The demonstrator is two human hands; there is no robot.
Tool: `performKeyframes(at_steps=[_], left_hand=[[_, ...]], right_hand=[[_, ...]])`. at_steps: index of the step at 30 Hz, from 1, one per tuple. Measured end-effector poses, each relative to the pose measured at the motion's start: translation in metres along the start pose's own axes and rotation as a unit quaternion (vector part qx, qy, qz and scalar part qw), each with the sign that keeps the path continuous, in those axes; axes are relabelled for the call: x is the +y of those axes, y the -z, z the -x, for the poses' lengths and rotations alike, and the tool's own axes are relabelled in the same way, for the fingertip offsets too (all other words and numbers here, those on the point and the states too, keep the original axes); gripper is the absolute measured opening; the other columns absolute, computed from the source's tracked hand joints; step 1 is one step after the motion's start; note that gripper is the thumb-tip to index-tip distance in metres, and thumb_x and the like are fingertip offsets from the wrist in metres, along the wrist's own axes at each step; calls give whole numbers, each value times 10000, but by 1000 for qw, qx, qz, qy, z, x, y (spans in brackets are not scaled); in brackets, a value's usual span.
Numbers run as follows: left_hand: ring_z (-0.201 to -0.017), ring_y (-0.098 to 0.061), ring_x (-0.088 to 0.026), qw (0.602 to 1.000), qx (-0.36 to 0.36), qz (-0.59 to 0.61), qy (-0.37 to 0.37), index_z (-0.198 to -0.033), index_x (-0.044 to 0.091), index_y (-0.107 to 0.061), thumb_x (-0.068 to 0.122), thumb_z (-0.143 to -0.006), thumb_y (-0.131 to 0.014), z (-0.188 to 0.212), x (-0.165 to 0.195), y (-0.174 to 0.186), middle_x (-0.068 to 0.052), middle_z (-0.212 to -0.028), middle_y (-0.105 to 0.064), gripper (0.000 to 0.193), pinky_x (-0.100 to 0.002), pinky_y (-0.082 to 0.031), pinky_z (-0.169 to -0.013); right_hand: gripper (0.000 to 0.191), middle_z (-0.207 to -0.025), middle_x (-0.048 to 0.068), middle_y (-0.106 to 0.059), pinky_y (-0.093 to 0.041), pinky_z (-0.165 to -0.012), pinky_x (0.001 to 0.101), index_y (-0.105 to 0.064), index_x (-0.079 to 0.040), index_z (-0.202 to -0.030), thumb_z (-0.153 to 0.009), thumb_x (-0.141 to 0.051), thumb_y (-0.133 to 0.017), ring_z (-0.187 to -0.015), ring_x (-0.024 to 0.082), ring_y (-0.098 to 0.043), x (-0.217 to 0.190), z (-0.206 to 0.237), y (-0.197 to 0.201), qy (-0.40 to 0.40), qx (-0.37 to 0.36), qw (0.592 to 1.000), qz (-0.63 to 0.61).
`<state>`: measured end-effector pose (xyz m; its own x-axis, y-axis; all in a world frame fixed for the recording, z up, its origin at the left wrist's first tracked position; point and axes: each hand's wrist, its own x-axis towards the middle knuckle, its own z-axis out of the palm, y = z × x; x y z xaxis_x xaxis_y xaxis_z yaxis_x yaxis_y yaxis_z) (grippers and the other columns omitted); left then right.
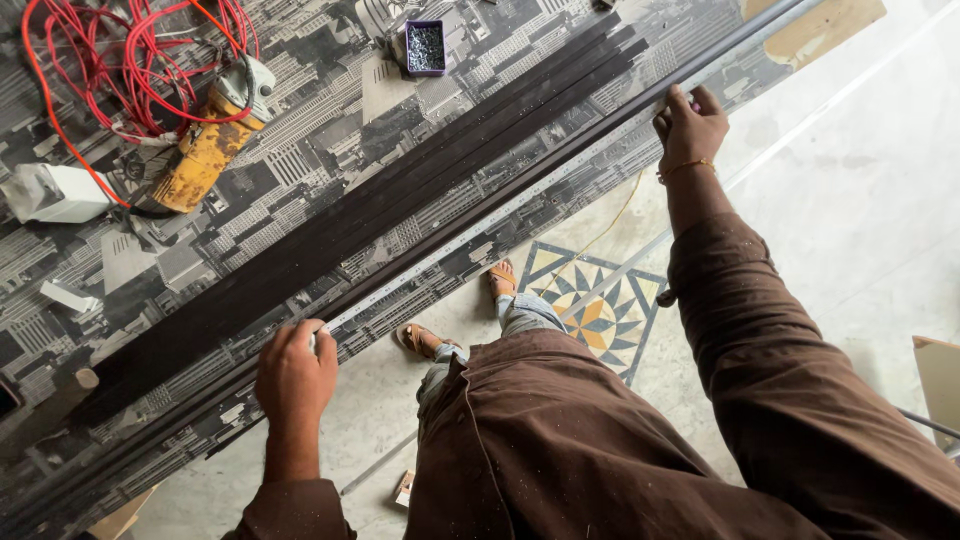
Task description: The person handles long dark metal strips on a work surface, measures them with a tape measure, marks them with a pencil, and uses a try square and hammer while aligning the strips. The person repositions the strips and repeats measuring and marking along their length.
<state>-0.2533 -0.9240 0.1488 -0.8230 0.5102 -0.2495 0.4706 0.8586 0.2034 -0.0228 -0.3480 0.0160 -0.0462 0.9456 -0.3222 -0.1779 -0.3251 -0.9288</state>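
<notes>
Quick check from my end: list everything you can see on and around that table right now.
table: one, grey city-print top, upper left
dark strips: several, black, laid diagonally along the table
measuring tape: one, pale, stretched along the near strip
angle grinder: one, yellow, upper left
cable: one tangle, red, by the grinder
small tray: one, purple, top centre
floor inlay: one, star pattern, below the table
sandals: two, brown, on the feet
left hand: on the tape's near end
right hand: on the far end

The dark strips (both ends) run past the picture's edges.
</notes>
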Motion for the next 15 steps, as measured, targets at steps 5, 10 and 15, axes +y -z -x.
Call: performKeyframes(at_steps=[5, 10, 15], left_hand=[[-1065, -657, -333, 1000, 3, -10, 3, -1132, 185, -745, 310, -978, -600, -2, 7, -1, -60, -1109, -712, 246, -469, -559, -797], [-1075, -662, -315, 1000, 16, -18, 3, -1135, 183, -747, 308, -986, -593, -1, 8, 1, -54, -1138, -715, 248, -463, -564, -793], [-1092, -665, -326, 999, 32, -11, -2, -1110, 182, -748, 301, -1004, -625, -6, 4, -2, -59, -1142, -713, 202, -472, -565, -776]], right_hand=[[405, -866, 55, -652, -601, -535, 271, -647, 49, -1244, -901, -41, -844, -595, 122, -652, -5, -6, -5, -5, 3, 1000, 19], [388, -886, 68, -658, -615, -557, 270, -649, 52, -1240, -914, -38, -839, -629, 127, -675, -13, 0, -8, -18, -7, 1000, 24], [387, -873, 84, -679, -595, -569, 288, -627, 36, -1240, -908, -10, -819, -668, 152, -684, -1, -16, 3, -33, -34, 999, -27]])
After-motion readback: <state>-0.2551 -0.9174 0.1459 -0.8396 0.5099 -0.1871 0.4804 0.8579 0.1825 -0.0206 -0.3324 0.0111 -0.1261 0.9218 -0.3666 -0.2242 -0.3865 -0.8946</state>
